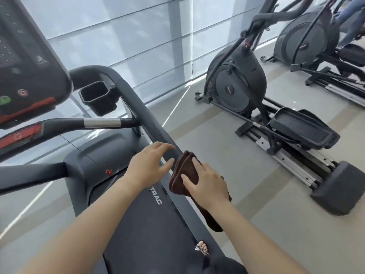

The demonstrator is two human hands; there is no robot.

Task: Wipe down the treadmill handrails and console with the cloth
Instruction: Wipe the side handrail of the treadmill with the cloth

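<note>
A folded dark brown cloth (184, 172) lies over the right handrail (138, 107) of the treadmill, a long dark grey bar running from the console down toward me. My right hand (207, 182) presses on the cloth from above, fingers wrapped over it, and a tail of cloth hangs below the wrist. My left hand (150, 163) hovers just left of the cloth with its fingers spread and nothing in it. The console (25, 62) with buttons and a red strip fills the upper left. A front crossbar (102, 123) with a silver sensor band runs below it.
A cup holder (98, 96) hangs beside the console. The treadmill belt (144, 224) lies below my arms, with my sandalled foot (202, 247) on it. Two elliptical trainers (246, 82) stand on the floor to the right, and window blinds (138, 42) cover the wall ahead.
</note>
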